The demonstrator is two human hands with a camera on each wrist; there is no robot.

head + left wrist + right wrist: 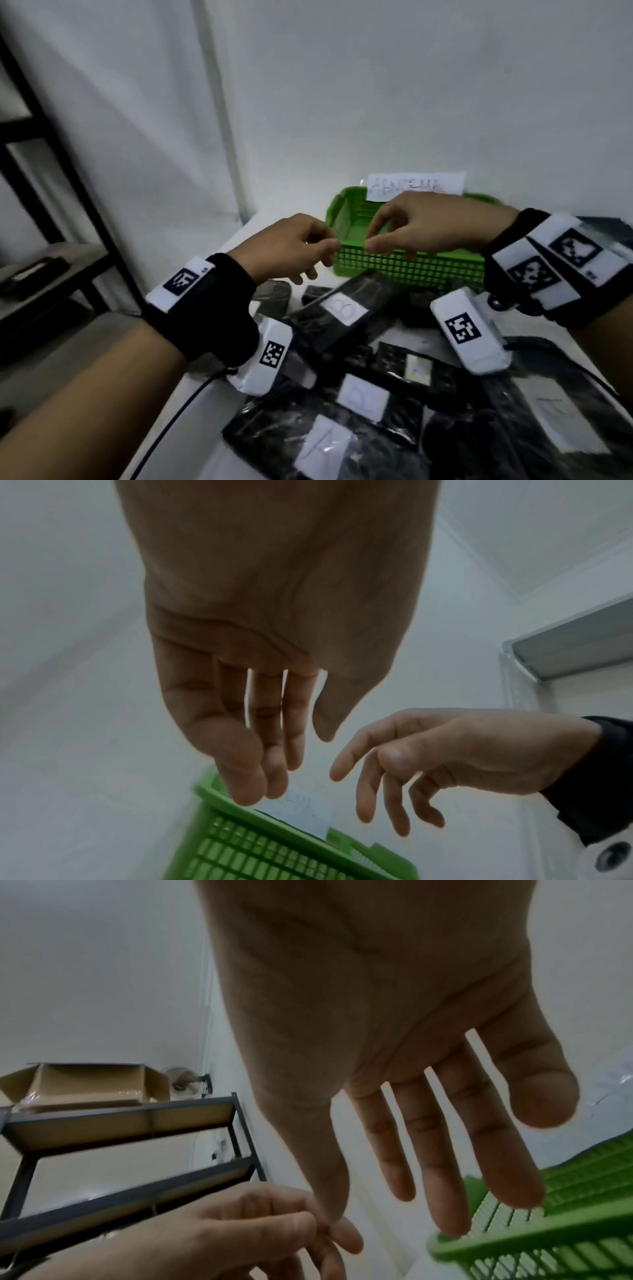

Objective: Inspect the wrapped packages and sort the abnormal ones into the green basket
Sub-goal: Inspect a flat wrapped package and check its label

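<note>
Both your hands are up in mid-frame of the head view, over the near wall of the green basket (404,263). Your left hand (291,246) is loosely curled, thumb pointing right; your right hand (421,222) has fingers relaxed, drooping down. Thumb tips nearly meet, and the wrist views show nothing held in either: fingers slack, palms bare. So both released, no grip.

Green basket sits at center-right of the head view, at the back of the bench (205,394), against the white wall. A paper label (416,185) with blurred handwriting stands at its far rim. Can't tell if there's anything inside.

Wrapped packages (342,315) lie in a heap across the lower center and lower right, below your hands: black, shiny film, white paper tags w/ handwritten marks, overlapping each other. One lies tilted just in front of the basket.

Dark metal shelf rack (51,164) at the left edge. In the right wrist view a cardboard box (85,1085) sits on the rack's top shelf, upper left.
</note>
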